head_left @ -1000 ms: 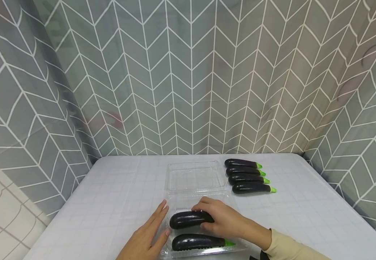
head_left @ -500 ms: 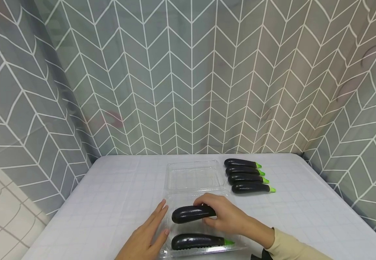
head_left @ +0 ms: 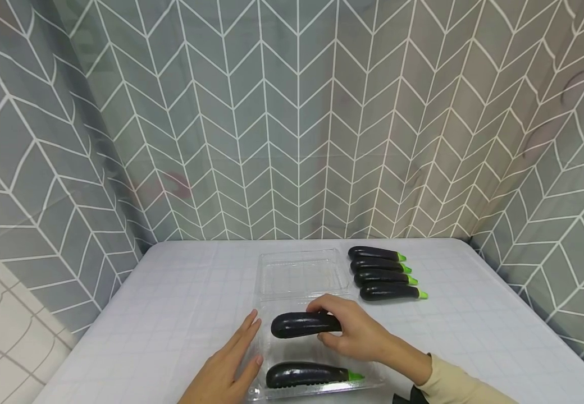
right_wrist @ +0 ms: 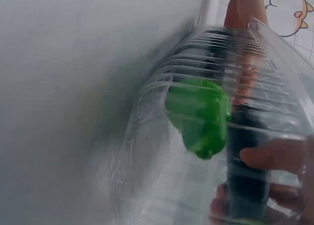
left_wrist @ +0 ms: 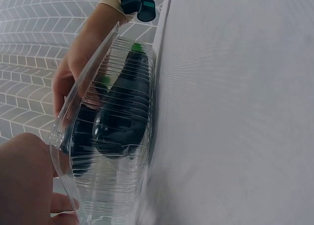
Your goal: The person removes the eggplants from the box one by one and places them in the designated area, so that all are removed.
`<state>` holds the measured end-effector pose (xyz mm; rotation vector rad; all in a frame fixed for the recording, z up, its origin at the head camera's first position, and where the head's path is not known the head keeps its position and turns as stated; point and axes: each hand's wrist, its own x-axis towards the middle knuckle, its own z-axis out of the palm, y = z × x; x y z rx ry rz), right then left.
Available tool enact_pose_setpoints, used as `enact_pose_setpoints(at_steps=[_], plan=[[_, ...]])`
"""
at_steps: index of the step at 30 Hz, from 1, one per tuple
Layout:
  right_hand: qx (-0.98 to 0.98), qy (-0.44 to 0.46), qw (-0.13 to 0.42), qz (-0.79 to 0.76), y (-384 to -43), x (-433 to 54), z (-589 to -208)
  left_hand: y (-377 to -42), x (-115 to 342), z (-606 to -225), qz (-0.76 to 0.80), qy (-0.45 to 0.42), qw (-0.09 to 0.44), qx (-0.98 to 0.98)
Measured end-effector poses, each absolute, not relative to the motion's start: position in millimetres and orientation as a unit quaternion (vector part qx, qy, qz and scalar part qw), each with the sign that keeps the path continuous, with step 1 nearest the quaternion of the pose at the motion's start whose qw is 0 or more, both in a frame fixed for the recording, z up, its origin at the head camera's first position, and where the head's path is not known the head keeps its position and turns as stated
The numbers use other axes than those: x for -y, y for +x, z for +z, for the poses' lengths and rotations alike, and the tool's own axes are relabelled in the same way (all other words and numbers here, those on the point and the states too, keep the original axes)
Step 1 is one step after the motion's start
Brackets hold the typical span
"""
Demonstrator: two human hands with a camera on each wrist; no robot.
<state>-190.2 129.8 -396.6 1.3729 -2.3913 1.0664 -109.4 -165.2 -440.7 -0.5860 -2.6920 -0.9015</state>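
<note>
My right hand [head_left: 355,332] holds a dark eggplant [head_left: 299,325] near its stem end, above the base of a clear plastic clamshell container [head_left: 322,389]. The held eggplant's stem end is hidden by the hand in the head view. A second eggplant [head_left: 307,375] lies along the container's near side, its green cap [right_wrist: 198,114] seen through the ribbed wall in the right wrist view. My left hand [head_left: 228,359] rests at the container's left edge with its fingers straight. From the left wrist, both eggplants show behind the clear wall [left_wrist: 105,186].
The container's lid [head_left: 299,275] lies folded back on the white-covered table [head_left: 181,303]. Several more eggplants [head_left: 388,291] lie in a stack of rows at the back right, green caps pointing right. A patterned grey curtain [head_left: 297,140] surrounds the table's back and sides.
My right hand has lifted the eggplant and moved it farther back and slightly right, widening the gap to the near eggplant. The left hand stays in place.
</note>
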Motion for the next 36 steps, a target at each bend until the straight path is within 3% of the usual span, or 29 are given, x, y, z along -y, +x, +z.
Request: enact_pose_setpoints(at_steps=[15, 36], plan=[[0.824, 0.428, 0.099, 0.359, -188.8, -141.2, -391.1, -108.6, 164.8, -440.4, -0.302, -0.203, 0.131, 0.922], [0.839, 0.393, 0.15, 0.346, -192.8, -166.2, -383.9, -107.7, 164.6, -440.2, -0.302, -0.199, 0.128, 0.923]])
